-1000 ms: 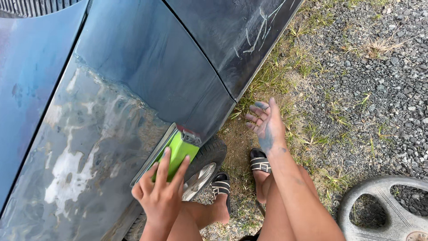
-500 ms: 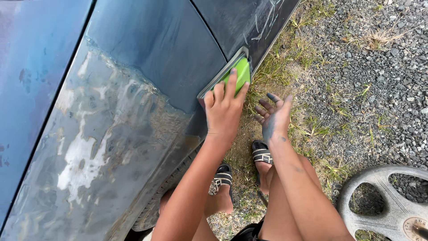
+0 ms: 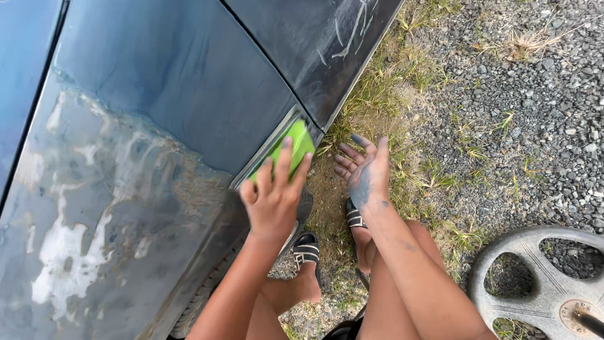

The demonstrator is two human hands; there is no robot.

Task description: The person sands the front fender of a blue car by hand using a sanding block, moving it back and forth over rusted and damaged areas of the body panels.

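The left hand (image 3: 274,198) pressed a green sanding block (image 3: 286,148) flat against the blue car panel (image 3: 176,82) at frame centre, its long axis running diagonally toward upper right. The right hand (image 3: 365,173) hovered open and empty just right of it.

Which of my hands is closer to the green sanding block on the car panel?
Left. Your left hand presses flat on the green sanding block against the blue car panel. Your right hand hangs open beside it over the grass, not touching it.
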